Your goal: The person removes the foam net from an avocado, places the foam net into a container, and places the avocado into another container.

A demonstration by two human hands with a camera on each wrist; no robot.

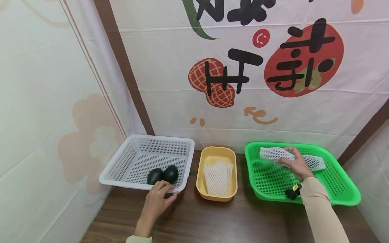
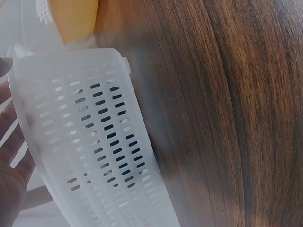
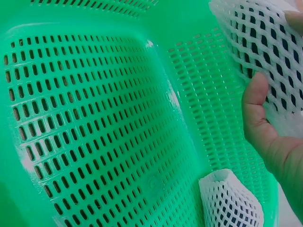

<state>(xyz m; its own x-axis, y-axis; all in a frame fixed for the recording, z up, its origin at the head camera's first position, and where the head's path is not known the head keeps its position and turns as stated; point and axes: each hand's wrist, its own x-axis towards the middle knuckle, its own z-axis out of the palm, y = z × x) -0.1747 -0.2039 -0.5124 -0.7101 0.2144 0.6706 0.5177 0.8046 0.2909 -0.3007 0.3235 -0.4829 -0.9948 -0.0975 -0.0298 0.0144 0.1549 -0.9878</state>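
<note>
My right hand (image 1: 296,164) grips a dark fruit in a white foam net (image 1: 275,154) over the back of the green basket (image 1: 258,175). Its thumb presses on the mesh, and dark skin shows through the holes in the right wrist view. A second netted fruit (image 1: 313,162) lies in that basket, behind the hand. On the left, my left hand (image 1: 157,199) is at the front rim of the white basket (image 1: 121,184), its fingers loosely bent over the rim. Two dark avocados (image 1: 155,176) lie in the basket just beyond its fingertips.
Between the baskets stands a yellow bin (image 1: 201,182) holding flat white foam nets (image 1: 217,177). A black strap-like object with a yellow tag (image 1: 293,192) is by the right wrist. A printed cloth (image 1: 170,111) hangs behind the brown wooden table (image 1: 212,222).
</note>
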